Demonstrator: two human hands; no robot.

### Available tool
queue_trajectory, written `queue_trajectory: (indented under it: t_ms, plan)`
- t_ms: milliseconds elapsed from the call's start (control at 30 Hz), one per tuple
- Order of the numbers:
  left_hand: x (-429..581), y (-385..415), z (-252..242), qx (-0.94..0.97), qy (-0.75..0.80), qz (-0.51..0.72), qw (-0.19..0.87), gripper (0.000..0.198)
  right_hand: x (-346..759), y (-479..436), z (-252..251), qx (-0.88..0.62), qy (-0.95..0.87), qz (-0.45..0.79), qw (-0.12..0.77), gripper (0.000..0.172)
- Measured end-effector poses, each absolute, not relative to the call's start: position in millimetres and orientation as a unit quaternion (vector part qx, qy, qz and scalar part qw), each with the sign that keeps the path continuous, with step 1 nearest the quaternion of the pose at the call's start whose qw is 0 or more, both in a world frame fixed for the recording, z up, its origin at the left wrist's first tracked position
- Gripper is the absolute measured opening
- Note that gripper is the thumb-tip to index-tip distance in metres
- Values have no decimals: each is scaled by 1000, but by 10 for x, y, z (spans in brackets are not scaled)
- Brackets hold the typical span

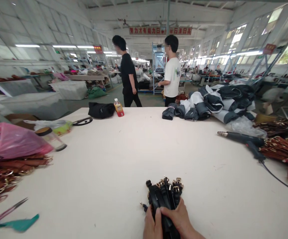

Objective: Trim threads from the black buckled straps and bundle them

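A bundle of black straps (162, 197) with gold-coloured buckles lies at the near edge of the white table (124, 156), its buckle ends pointing away from me. My left hand (152, 224) grips the bundle from the left side. From the right, my right hand (180, 217) closes round it, the thumb lying across the top of the straps. One strap end with a gold-coloured clasp sticks out to the left of the bundle. The lower part of the straps runs out of view at the bottom.
Brown straps (6, 174), a pink bag (11, 141), a jar (51, 138) and tweezers (9, 210) lie left. On the right are a heat gun (243, 138), more brown straps (283, 149) and grey rolled bundles (213, 101). A bottle (119, 109) stands at the far edge; two people are beyond.
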State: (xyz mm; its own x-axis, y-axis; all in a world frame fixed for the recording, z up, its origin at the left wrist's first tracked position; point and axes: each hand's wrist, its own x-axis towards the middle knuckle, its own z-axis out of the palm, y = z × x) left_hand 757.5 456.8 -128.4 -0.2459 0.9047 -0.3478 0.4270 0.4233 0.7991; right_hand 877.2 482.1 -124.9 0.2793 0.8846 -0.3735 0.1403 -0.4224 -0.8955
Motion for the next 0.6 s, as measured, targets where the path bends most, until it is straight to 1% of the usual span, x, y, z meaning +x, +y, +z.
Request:
queue_trajectory:
  t_ms: [100,167,300,367,433,600]
  plan:
    - [7446,4698,-1181,446,739,275,424,34,8760,4795,-1245,-699,-379,464,390,60]
    - [7388,4779,-1141,443,745,264,423,34,8760,4777,-1255,-694,-377,470,394,60]
    - [7313,4907,-1130,446,741,275,421,20,8761,4740,-1284,-689,-351,502,388,62]
    - [7270,4934,-1146,435,729,292,441,17,8764,4720,-1292,-686,-351,508,386,61]
    - [7223,4910,-1169,405,716,309,478,20,8769,4700,-1296,-680,-354,506,397,62]
    - [7172,4591,-1249,282,676,365,575,37,8772,4662,-1309,-676,-335,502,423,66]
